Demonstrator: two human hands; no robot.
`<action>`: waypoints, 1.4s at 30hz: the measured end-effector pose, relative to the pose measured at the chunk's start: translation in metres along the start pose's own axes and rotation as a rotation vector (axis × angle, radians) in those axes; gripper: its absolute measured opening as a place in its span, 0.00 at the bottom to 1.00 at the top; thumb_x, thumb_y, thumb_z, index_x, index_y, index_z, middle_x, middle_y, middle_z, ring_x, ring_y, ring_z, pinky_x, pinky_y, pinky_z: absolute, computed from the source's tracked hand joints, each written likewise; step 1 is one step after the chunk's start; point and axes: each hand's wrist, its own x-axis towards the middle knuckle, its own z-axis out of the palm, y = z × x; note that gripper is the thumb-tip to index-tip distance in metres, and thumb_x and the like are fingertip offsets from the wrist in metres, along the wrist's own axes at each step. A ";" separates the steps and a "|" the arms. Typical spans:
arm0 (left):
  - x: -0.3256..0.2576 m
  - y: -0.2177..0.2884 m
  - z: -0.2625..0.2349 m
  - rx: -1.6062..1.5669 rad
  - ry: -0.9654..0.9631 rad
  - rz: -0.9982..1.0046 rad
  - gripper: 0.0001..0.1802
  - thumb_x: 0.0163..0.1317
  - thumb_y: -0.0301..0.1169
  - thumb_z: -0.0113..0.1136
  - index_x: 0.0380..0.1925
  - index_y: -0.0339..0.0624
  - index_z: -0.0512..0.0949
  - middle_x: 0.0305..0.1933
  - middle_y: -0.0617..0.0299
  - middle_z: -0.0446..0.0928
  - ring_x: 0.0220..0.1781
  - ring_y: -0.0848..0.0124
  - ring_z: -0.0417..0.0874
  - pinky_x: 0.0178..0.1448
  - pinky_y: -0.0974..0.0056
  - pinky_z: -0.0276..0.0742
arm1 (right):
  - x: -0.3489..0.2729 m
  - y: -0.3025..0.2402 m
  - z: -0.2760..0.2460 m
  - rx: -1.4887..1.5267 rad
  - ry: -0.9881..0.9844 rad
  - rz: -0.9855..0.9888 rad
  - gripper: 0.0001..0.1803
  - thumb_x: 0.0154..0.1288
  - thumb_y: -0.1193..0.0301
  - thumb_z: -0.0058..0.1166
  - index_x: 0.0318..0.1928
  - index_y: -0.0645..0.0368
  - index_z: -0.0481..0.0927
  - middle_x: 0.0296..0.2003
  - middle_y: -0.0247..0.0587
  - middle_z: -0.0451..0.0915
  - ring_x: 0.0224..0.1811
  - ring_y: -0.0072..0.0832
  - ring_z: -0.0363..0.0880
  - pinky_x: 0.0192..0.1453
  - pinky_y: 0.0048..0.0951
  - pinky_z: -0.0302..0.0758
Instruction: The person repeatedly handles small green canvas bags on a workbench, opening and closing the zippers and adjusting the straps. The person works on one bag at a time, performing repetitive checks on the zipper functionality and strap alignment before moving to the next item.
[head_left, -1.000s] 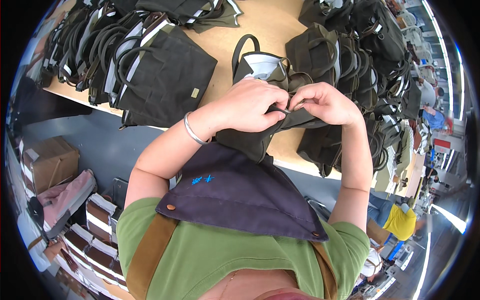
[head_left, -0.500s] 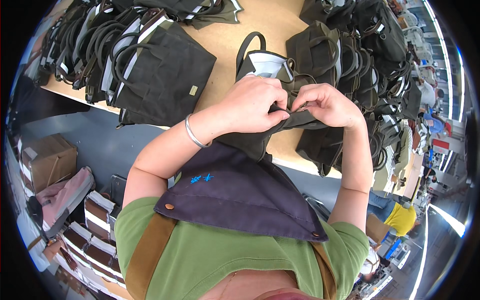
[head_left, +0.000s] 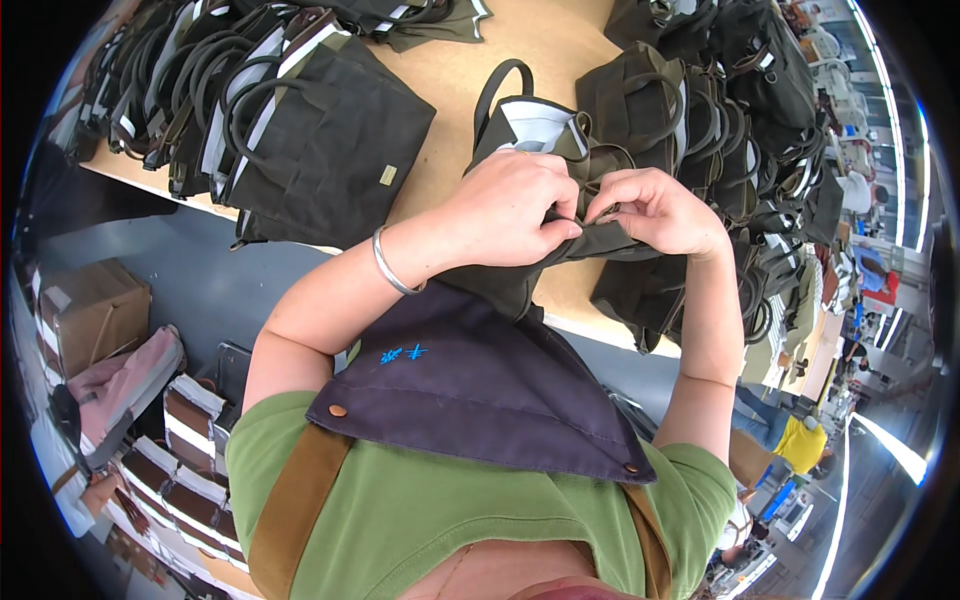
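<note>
Between my two hands is a dark handbag (head_left: 505, 283) with a looped handle and a pale lining showing at its mouth. My left hand (head_left: 520, 207) is closed, thumb and fingers pinching the bag's edge. Just beside it, my right hand (head_left: 655, 210) pinches the same edge, fingertips pressed together on a dark strip of fabric. Only a small gap separates the two sets of fingertips. What exactly lies under the fingers is mostly hidden. Part of the bag hangs over the near table edge, against my dark apron (head_left: 480, 400).
A row of dark handbags (head_left: 335, 140) stands on the wooden table (head_left: 540, 35) at left, another dark bag group (head_left: 630, 100) at right. Below left are a cardboard box (head_left: 95, 310), a pink item (head_left: 125, 395) and stacked brown-and-white pieces (head_left: 190, 430). People work far right.
Both hands keep their pinch on the bag's edge and have barely moved. The view has shifted slightly.
</note>
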 end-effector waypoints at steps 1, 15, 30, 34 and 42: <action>0.000 0.001 -0.001 0.000 0.001 0.000 0.08 0.52 0.32 0.69 0.23 0.42 0.78 0.27 0.62 0.76 0.29 0.61 0.78 0.37 0.59 0.70 | 0.000 0.000 0.001 0.004 0.008 0.012 0.15 0.57 0.86 0.51 0.43 0.62 0.84 0.29 0.33 0.74 0.30 0.21 0.70 0.35 0.24 0.66; 0.000 0.000 0.001 0.001 0.011 -0.008 0.09 0.52 0.32 0.69 0.22 0.41 0.79 0.27 0.60 0.76 0.28 0.60 0.78 0.35 0.57 0.70 | -0.002 -0.010 0.006 -0.054 0.057 -0.011 0.15 0.56 0.86 0.51 0.42 0.62 0.84 0.27 0.34 0.72 0.30 0.23 0.69 0.34 0.25 0.65; -0.003 0.001 0.001 0.021 0.037 -0.034 0.10 0.51 0.33 0.70 0.21 0.41 0.78 0.28 0.59 0.78 0.31 0.57 0.79 0.39 0.56 0.71 | -0.002 -0.011 0.006 -0.018 0.008 0.013 0.16 0.57 0.87 0.50 0.44 0.63 0.82 0.29 0.32 0.72 0.30 0.19 0.68 0.34 0.23 0.64; -0.003 0.004 0.003 0.050 0.048 -0.047 0.10 0.51 0.33 0.70 0.21 0.41 0.78 0.28 0.59 0.78 0.31 0.57 0.80 0.39 0.56 0.71 | -0.002 -0.010 0.006 0.022 0.011 -0.003 0.15 0.57 0.87 0.50 0.44 0.64 0.82 0.30 0.32 0.73 0.31 0.19 0.68 0.35 0.23 0.64; -0.003 0.008 0.001 0.074 0.040 -0.086 0.09 0.51 0.32 0.69 0.20 0.41 0.80 0.29 0.59 0.79 0.32 0.57 0.80 0.39 0.56 0.72 | -0.001 -0.003 0.005 0.157 0.023 -0.003 0.12 0.58 0.84 0.52 0.43 0.65 0.82 0.30 0.30 0.74 0.27 0.15 0.66 0.29 0.21 0.61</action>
